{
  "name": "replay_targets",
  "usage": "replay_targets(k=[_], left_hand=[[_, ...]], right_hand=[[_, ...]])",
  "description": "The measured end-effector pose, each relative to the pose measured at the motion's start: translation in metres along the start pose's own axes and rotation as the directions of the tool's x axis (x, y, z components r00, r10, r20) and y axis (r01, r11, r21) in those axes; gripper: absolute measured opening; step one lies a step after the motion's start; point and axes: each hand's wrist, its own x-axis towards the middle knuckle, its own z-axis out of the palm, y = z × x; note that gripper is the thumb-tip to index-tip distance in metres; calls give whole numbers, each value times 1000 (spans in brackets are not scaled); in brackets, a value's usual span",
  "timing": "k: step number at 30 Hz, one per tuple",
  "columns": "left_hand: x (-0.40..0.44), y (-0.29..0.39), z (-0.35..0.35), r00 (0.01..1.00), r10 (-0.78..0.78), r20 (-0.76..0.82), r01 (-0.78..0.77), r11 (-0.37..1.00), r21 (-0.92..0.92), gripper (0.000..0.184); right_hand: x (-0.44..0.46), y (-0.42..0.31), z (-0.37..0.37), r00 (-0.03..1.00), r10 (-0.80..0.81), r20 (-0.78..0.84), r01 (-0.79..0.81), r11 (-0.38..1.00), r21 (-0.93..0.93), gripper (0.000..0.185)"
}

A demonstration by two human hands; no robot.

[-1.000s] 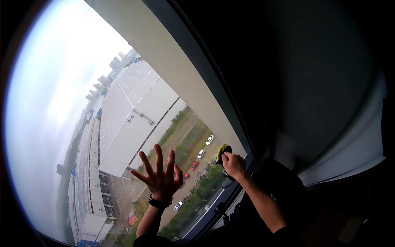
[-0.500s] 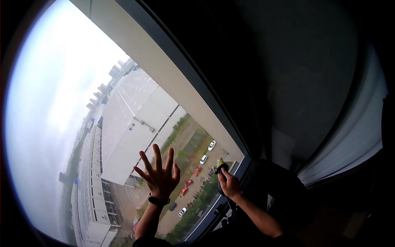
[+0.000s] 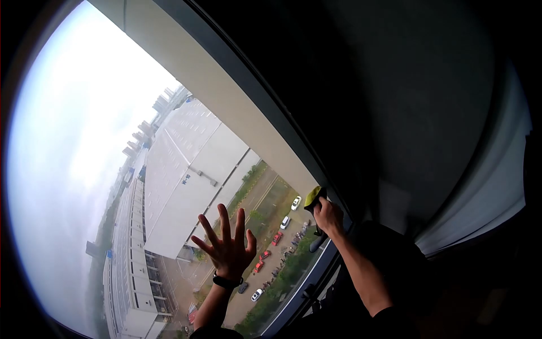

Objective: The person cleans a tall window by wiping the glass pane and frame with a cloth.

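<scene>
My left hand point(image 3: 228, 255) is spread wide against the window glass point(image 3: 79, 130), fingers apart and nothing in it. A black wristband point(image 3: 227, 281) sits on that wrist. Near the right edge of the pane, my right hand point(image 3: 329, 218) is wrapped round a window cleaning wand. Its yellow-green pad point(image 3: 314, 196) has a dark backing and lies at the glass beside the frame. Below the fist, the wand's black handle point(image 3: 318, 243) sticks out. Whether the pad presses on the glass is hard to tell.
A dark window frame point(image 3: 265, 96) runs diagonally beside a pale outer wall strip point(image 3: 226, 101). A dark fitting point(image 3: 307, 291) sits on the lower frame. White curtain fabric point(image 3: 480, 209) hangs at right. Outside, far below, are a large building point(image 3: 192, 164) and parked cars.
My right hand has moved up and slightly right with the wand, towards the frame's corner. My left hand stays spread; the view has shifted slightly.
</scene>
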Motion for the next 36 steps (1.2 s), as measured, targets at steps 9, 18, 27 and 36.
replay_targets(k=[9,18,27,36], left_hand=[[9,4,-5,1000,-9,-1,9,999,42,69],[18,6,-11,1000,-23,2,23,999,33,66],[19,0,-43,995,-26,95,45,980,-195,67],[-25,-29,-29,978,-192,-78,202,966,158,66]], right_hand=[[-97,70,-75,970,240,38,-238,908,344,49],[-112,44,-85,981,162,108,-193,878,439,47],[-86,11,-91,998,-59,32,44,935,353,43],[-24,-122,-88,803,-592,-66,534,668,519,32]])
